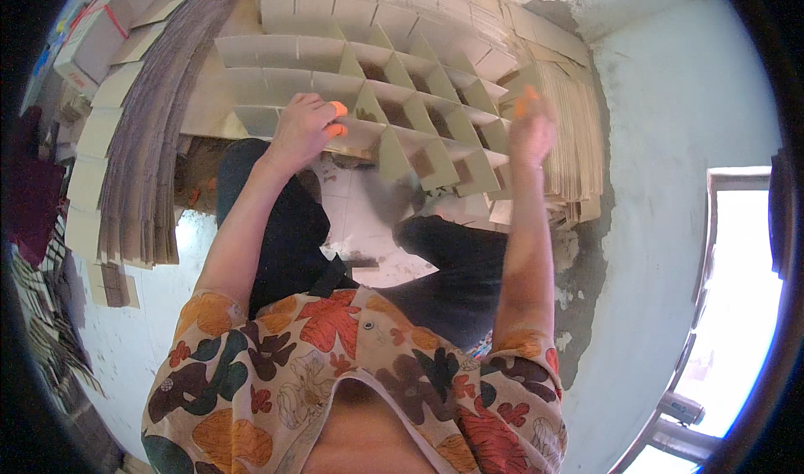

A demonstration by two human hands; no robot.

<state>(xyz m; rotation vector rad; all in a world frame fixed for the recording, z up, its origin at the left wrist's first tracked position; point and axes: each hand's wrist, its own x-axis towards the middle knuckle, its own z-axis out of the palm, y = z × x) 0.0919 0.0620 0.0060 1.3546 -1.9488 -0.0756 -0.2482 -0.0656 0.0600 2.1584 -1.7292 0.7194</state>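
A cardboard grid (394, 97) is spread at twelve o'clock, above the knees. Its near edge is pinched by the left hand (303, 131) at eleven o'clock. The right hand (531, 129), at one o'clock, is blurred; its grip cannot be told.

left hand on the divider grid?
Yes, the left hand grips the near edge of the cardboard divider grid, its fingers curled over a strip.

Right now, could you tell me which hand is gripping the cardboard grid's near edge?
The left hand grips the cardboard grid; the right hand is raised at its right side, blurred.
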